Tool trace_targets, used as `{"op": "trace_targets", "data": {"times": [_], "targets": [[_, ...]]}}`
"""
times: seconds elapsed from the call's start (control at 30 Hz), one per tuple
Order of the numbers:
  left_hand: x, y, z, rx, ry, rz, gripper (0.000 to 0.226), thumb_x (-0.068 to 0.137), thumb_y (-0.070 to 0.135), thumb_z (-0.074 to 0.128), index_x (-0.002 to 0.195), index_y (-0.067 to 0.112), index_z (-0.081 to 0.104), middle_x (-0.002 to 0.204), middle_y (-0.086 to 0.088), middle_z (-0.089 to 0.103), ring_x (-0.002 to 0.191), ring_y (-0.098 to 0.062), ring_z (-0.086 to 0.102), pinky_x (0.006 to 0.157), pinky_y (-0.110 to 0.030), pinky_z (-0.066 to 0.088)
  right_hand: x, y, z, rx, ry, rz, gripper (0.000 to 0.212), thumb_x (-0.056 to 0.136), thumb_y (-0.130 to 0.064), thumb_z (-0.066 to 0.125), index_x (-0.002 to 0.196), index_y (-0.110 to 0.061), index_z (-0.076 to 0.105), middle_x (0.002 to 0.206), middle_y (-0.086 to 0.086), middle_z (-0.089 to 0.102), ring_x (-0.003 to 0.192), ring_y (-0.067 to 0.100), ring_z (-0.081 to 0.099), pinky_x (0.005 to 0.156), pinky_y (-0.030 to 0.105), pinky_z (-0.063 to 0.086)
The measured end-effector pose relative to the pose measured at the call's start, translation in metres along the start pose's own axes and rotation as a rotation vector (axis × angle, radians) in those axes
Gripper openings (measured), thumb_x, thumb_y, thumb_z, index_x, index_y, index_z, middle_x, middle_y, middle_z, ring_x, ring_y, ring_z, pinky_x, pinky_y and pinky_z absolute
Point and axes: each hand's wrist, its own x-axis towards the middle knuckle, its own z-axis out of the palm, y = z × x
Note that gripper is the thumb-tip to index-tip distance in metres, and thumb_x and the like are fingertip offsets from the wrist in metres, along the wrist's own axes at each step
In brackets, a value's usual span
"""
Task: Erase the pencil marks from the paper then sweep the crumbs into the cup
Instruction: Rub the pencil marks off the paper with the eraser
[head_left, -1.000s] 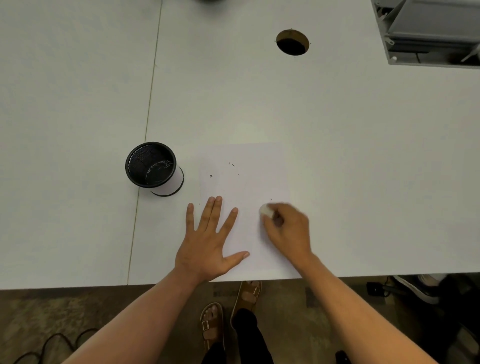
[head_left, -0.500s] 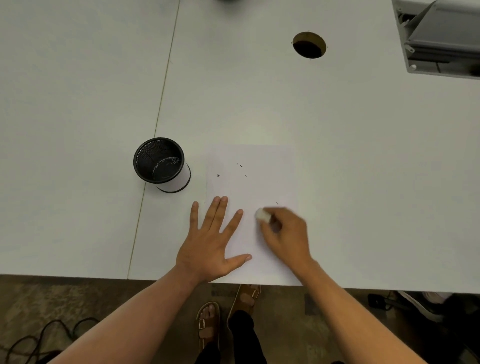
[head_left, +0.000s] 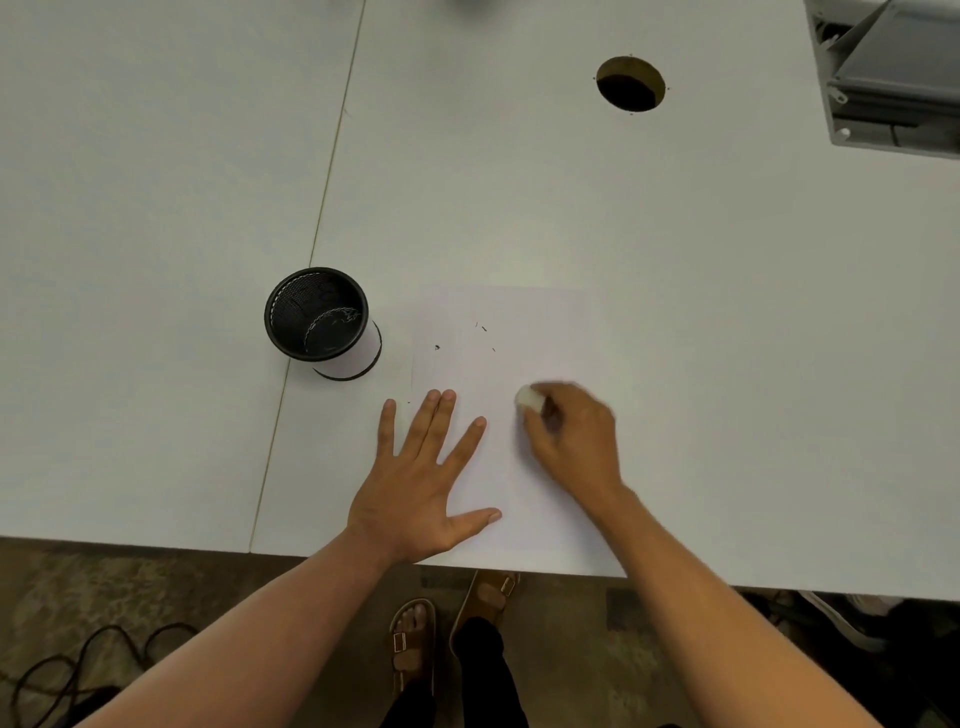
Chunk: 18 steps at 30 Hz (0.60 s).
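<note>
A white sheet of paper lies at the near edge of the white table. A few dark crumbs dot its upper part. My left hand presses flat on the paper's left side, fingers spread. My right hand grips a small white eraser and holds it against the paper's middle; the hand is motion-blurred. A black mesh cup with a white lower body stands upright on the table, left of the paper and apart from it.
A round cable hole opens in the table at the back. A grey metal frame fills the far right corner. A seam runs down the table left of the cup. Sandalled feet and cables are on the floor below the edge.
My right hand with the eraser has shifted slightly left and back over the paper. The left hand stays flat. The camera view has drifted a little.
</note>
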Motion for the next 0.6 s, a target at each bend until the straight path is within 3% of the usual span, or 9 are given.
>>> {"op": "trace_targets", "data": {"times": [0.1, 0.17, 0.3, 0.43, 0.6], "targets": [[0.0, -0.001, 0.0, -0.008, 0.014, 0.012, 0.099, 0.089, 0.085, 0.026, 0.163, 0.021, 0.014, 0.169, -0.019, 0.003, 0.157, -0.035, 0.0, 0.118, -0.072, 0.009, -0.043, -0.015, 0.007, -0.01, -0.197, -0.095, 0.023, 0.086, -0.026, 0.063, 0.105, -0.012, 0.068, 0.087, 0.001, 0.068, 0.073, 0.01, 0.06, 0.067, 0.011, 0.039], [0.0, -0.001, 0.001, -0.007, 0.021, 0.012, 0.099, 0.089, 0.085, 0.028, 0.163, 0.021, 0.014, 0.169, -0.019, 0.003, 0.157, -0.035, 0.0, 0.118, -0.072, 0.009, -0.039, -0.01, 0.006, -0.024, -0.181, -0.093, 0.025, 0.085, -0.028, 0.061, 0.103, -0.012, 0.068, 0.084, 0.0, 0.068, 0.069, 0.009, 0.058, 0.065, 0.009, 0.037], [0.0, 0.001, -0.001, -0.014, 0.017, 0.004, 0.098, 0.089, 0.084, 0.029, 0.163, 0.022, 0.013, 0.169, -0.018, 0.003, 0.157, -0.034, 0.0, 0.118, -0.072, 0.009, 0.014, 0.011, 0.002, -0.084, -0.041, -0.012, 0.018, 0.084, -0.029, 0.062, 0.096, -0.017, 0.069, 0.082, -0.003, 0.068, 0.068, 0.014, 0.061, 0.063, 0.026, 0.048], [0.0, 0.001, -0.002, -0.006, -0.001, -0.009, 0.098, 0.088, 0.085, 0.028, 0.163, 0.023, 0.013, 0.17, -0.017, 0.002, 0.157, -0.035, 0.0, 0.118, -0.072, 0.009, 0.038, 0.013, 0.0, -0.065, 0.068, 0.086, 0.01, 0.087, -0.025, 0.063, 0.09, -0.017, 0.068, 0.078, -0.004, 0.067, 0.067, 0.013, 0.059, 0.064, 0.03, 0.05], [0.0, 0.001, -0.001, -0.016, 0.022, 0.006, 0.098, 0.089, 0.084, 0.03, 0.162, 0.021, 0.016, 0.169, -0.019, 0.006, 0.157, -0.035, 0.004, 0.118, -0.071, 0.009, -0.009, -0.013, 0.014, -0.023, -0.141, -0.116, 0.023, 0.085, -0.027, 0.063, 0.102, -0.013, 0.068, 0.084, 0.0, 0.069, 0.069, 0.011, 0.06, 0.064, 0.018, 0.044]]}}
